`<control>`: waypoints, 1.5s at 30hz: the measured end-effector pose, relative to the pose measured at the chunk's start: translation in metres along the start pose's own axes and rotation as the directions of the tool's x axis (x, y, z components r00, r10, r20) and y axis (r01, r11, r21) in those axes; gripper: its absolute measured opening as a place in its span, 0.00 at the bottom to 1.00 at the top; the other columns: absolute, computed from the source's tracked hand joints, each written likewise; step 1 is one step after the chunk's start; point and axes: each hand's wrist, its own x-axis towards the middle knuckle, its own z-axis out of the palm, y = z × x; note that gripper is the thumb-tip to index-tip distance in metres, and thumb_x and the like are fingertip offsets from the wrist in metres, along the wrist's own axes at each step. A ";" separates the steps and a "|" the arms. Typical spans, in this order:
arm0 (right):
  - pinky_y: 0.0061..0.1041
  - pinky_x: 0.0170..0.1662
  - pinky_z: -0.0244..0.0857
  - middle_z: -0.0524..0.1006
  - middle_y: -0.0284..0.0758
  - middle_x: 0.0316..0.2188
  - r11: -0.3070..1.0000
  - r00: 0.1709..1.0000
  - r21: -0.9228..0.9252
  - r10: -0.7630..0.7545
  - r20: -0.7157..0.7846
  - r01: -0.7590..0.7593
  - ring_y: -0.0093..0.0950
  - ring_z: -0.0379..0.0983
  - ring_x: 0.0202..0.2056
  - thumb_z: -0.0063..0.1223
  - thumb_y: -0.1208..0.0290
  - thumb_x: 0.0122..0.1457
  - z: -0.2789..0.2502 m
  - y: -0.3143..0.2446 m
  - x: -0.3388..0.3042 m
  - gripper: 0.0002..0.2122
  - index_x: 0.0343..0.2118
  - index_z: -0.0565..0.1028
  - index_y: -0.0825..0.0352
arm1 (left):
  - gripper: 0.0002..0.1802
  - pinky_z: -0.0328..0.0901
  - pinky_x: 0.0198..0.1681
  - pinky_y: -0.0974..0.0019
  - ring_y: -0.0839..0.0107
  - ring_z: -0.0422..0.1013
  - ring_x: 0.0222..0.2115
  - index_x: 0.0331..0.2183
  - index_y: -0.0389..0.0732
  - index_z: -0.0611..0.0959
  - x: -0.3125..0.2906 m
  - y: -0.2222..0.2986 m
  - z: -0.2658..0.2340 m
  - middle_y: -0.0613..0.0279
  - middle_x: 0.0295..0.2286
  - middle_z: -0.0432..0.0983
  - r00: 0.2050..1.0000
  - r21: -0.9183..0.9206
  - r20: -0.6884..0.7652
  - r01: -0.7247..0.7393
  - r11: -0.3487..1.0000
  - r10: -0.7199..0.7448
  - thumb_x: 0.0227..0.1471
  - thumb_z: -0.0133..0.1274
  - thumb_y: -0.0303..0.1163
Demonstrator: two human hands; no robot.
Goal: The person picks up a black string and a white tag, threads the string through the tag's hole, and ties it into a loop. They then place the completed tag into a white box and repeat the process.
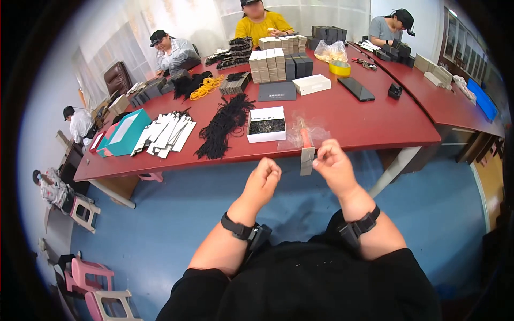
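My left hand (262,181) is raised just in front of the table's near edge. Its fingers are curled closed, and I cannot make out anything in them. To its right, my right hand (336,168) is closed in a pinch; what it holds, if anything, is too small to tell. Between the hands, nearer the right one, a narrow grey tag-like strip (307,162) juts past the table edge. An orange stick-like piece (305,137) lies behind it on clear plastic film (289,139). A white open box (266,137) of small dark pieces stands beyond my left hand.
On the red table (342,125) lie black cords (227,124), white strips (166,135), yellow cords (206,88), a phone (356,89) and yellow tape (339,68). Stacked cards (267,65) stand farther back. Several people sit around. Pink stools (91,274) are at lower left.
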 end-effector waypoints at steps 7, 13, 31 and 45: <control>0.19 0.43 0.62 0.64 0.30 0.38 0.958 0.919 -0.015 0.269 -0.289 -0.286 0.19 0.65 0.37 0.55 0.80 0.51 -0.007 0.039 -0.034 0.09 0.35 0.70 0.68 | 0.04 0.58 0.29 0.75 0.79 0.58 0.25 0.30 0.39 0.64 -0.044 -0.003 -0.003 0.64 0.27 0.65 0.985 0.158 0.172 -0.021 0.987 -0.006 0.53 0.40 0.19; 0.21 0.42 0.63 0.76 0.36 0.36 0.897 0.899 0.062 0.437 0.026 -0.438 0.23 0.71 0.38 0.55 0.72 0.55 -0.008 0.040 -0.006 0.12 0.39 0.72 0.72 | 0.03 0.59 0.31 0.73 0.77 0.59 0.26 0.30 0.39 0.65 -0.039 0.000 0.000 0.64 0.26 0.65 0.984 0.195 0.173 -0.070 0.978 0.036 0.53 0.40 0.20; 0.26 0.42 0.69 0.77 0.39 0.33 0.846 0.884 0.272 0.466 0.043 -0.459 0.28 0.74 0.36 0.49 0.73 0.58 0.024 0.004 -0.025 0.09 0.35 0.75 0.75 | 0.07 0.59 0.30 0.75 0.82 0.60 0.26 0.34 0.38 0.75 -0.021 0.030 0.011 0.71 0.23 0.66 0.942 0.187 0.232 0.199 0.962 -0.241 0.57 0.46 0.31; 0.25 0.37 0.71 0.77 0.38 0.29 0.760 0.853 0.410 0.511 0.102 -0.504 0.28 0.76 0.31 0.51 0.72 0.57 0.008 0.011 -0.013 0.06 0.33 0.75 0.70 | 0.09 0.61 0.30 0.70 0.77 0.64 0.24 0.33 0.37 0.75 -0.021 0.020 0.009 0.64 0.22 0.69 0.956 0.261 0.253 0.080 0.962 -0.148 0.56 0.46 0.33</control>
